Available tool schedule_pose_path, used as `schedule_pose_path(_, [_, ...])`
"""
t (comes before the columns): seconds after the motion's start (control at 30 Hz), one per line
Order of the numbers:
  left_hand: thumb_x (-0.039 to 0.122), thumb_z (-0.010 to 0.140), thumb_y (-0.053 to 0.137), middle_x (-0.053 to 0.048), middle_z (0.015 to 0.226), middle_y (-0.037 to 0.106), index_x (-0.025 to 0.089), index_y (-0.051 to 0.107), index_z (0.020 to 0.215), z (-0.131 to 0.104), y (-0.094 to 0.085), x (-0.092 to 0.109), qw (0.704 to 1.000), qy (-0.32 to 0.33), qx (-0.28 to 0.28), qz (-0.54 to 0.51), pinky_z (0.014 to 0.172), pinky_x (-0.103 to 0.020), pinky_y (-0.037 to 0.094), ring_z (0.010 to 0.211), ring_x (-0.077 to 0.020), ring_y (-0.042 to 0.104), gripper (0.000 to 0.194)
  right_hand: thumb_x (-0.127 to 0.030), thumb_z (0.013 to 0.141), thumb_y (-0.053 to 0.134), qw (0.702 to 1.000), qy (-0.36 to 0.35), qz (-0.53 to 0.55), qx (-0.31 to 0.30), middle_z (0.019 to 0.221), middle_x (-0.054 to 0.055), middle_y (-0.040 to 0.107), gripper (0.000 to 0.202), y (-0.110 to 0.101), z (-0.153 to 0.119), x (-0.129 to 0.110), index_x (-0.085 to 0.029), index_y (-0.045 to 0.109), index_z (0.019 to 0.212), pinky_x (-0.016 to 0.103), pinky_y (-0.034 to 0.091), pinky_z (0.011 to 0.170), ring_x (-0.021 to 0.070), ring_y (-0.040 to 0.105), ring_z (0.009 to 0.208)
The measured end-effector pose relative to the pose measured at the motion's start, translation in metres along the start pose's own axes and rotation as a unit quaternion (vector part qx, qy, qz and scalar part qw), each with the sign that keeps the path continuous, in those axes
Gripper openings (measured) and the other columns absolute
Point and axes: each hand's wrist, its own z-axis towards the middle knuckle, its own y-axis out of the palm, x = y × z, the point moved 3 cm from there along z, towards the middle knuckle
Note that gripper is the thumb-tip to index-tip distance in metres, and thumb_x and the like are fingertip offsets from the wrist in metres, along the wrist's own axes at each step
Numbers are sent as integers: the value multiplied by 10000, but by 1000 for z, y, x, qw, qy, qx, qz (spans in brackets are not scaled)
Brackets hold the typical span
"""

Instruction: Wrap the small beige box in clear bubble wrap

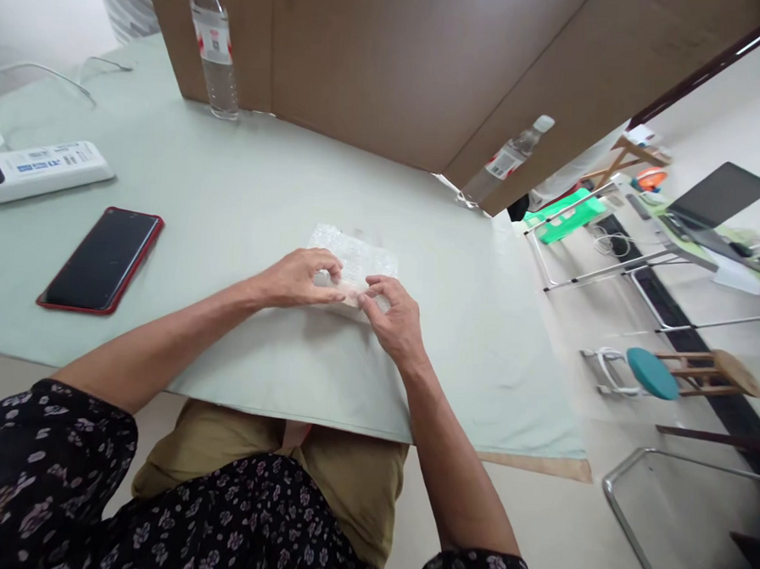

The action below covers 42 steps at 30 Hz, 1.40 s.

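A clear, crinkled sheet that looks like bubble wrap [362, 254] lies on the pale green tablecloth [283, 194] in front of me. My left hand [304, 278] rests at its left side, fingers curved, thumb and fingertips at the near edge. From the right, my right hand [391, 313] meets the same edge with bent fingers. The two hands' fingertips almost touch over a small pale item or fold at the wrap's near side, too unclear to name. Both hands appear to pinch there.
A phone with a red case [101, 260] and a white power strip [48, 169] lie at the left. Two water bottles [214, 55] [506, 162] stand by the large cardboard panel [391, 64] behind. Stools [652, 373] and a laptop table [694, 241] are at the right.
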Motion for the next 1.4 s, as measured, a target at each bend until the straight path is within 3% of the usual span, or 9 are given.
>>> schedule_pose_path(0.17, [397, 777, 648, -58, 984, 747, 182, 587, 677, 0, 23, -4, 988, -86, 58, -117, 787, -302, 496, 902, -201, 672, 245, -463, 820, 686, 978, 113, 173, -25, 907, 32, 749, 248, 15, 3, 17, -216, 668, 831, 329, 514, 759, 192, 667, 805])
schedule_pose_path(0.43, [335, 726, 666, -18, 748, 674, 173, 611, 667, 1, 25, -3, 981, -111, 85, -133, 610, -243, 421, 681, -131, 566, 182, -409, 808, 680, 978, 111, 175, 23, 823, 17, 731, 194, 17, -7, 15, -215, 665, 807, 317, 513, 771, 182, 657, 799])
schedule_pose_path(0.63, [339, 708, 664, -24, 753, 683, 177, 600, 644, 1, 26, -4, 982, -113, 76, -129, 593, -241, 418, 680, -136, 568, 186, -408, 818, 667, 978, 111, 173, 21, 773, 1, 705, 200, 19, -7, 15, -209, 652, 801, 298, 515, 725, 163, 638, 745])
schedule_pose_path(0.77, [329, 698, 663, -20, 747, 687, 177, 587, 629, 2, 28, -7, 981, -113, 80, -138, 599, -243, 425, 673, -133, 573, 184, -391, 860, 625, 991, 74, 71, 85, 873, 32, 734, 171, 6, -5, 16, -223, 653, 853, 359, 521, 812, 205, 672, 853])
schedule_pose_path(0.9, [313, 682, 652, -11, 702, 670, 175, 574, 611, 3, 30, -10, 980, -118, 91, -135, 588, -239, 414, 651, -126, 559, 173, -304, 931, 570, 972, -65, -129, 187, 1051, 70, 742, 111, -9, -16, -3, -252, 669, 936, 449, 446, 945, 258, 663, 1032])
schedule_pose_path(1.0, [319, 680, 636, -8, 689, 664, 179, 578, 617, 3, 31, -9, 980, -116, 93, -129, 602, -249, 423, 661, -134, 564, 164, -259, 954, 553, 965, -148, -185, 115, 1047, 69, 749, 138, 0, -27, -19, -260, 680, 1007, 443, 416, 923, 254, 666, 994])
schedule_pose_path(1.13, [357, 711, 628, -11, 676, 651, 184, 576, 622, 2, 27, -8, 983, -119, 78, -115, 602, -259, 423, 660, -140, 559, 202, -258, 972, 532, 960, -187, -209, 1, 1166, 86, 733, 221, 19, -32, -25, -243, 655, 1155, 440, 385, 935, 269, 633, 1077])
schedule_pose_path(1.3, [387, 672, 707, -12, 758, 645, 177, 643, 790, 4, 3, -9, 987, -129, 22, -95, 649, -277, 446, 718, -157, 588, 249, -247, 992, 500, 938, -211, -274, -17, 1077, 64, 723, 211, 22, -23, -24, -236, 643, 1147, 410, 358, 876, 244, 586, 959])
schedule_pose_path(1.4, [337, 712, 661, 9, 714, 613, 180, 632, 944, 3, -10, -13, 980, -186, 5, -74, 624, -276, 442, 667, -155, 587, 282, -293, 992, 519, 920, -226, -320, -25, 1031, 57, 695, 225, 23, -18, -25, -247, 628, 1183, 398, 326, 833, 233, 544, 907])
